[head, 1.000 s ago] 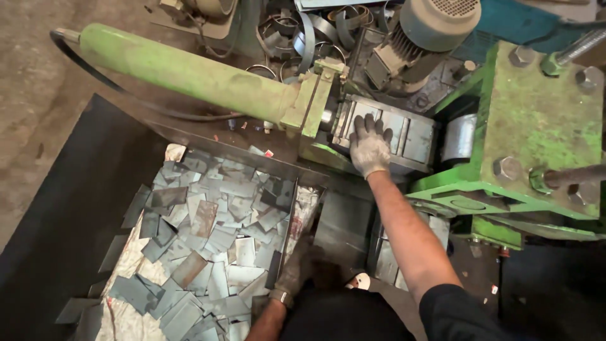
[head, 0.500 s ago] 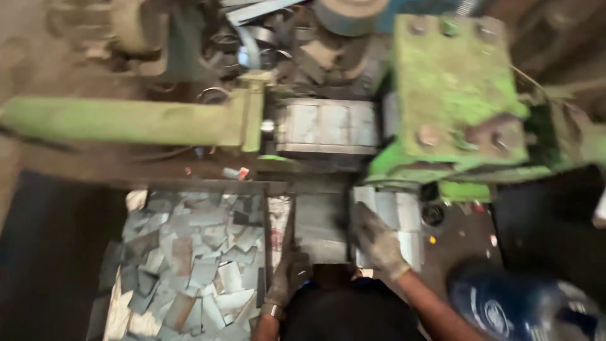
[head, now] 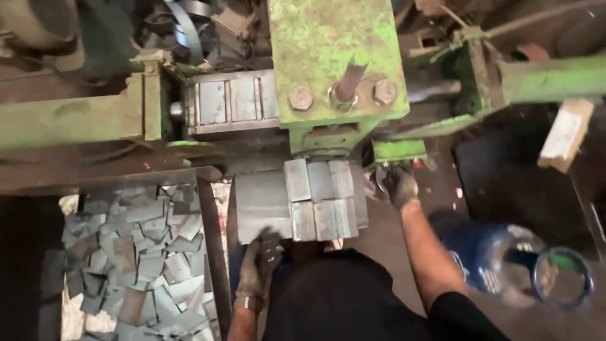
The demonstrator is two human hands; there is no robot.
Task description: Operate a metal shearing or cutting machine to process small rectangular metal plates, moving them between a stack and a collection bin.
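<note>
Left hand (head: 262, 260) grip closed on grey steel plate (head: 262, 205) edge; right hand (head: 399, 186) grip unclear.

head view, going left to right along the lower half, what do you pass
bin of cut metal pieces → left hand in a glove → grey metal blocks → right hand in a glove → blue canister

Blue printed plastic jug (head: 499, 262) at lower right; no signs.
</note>
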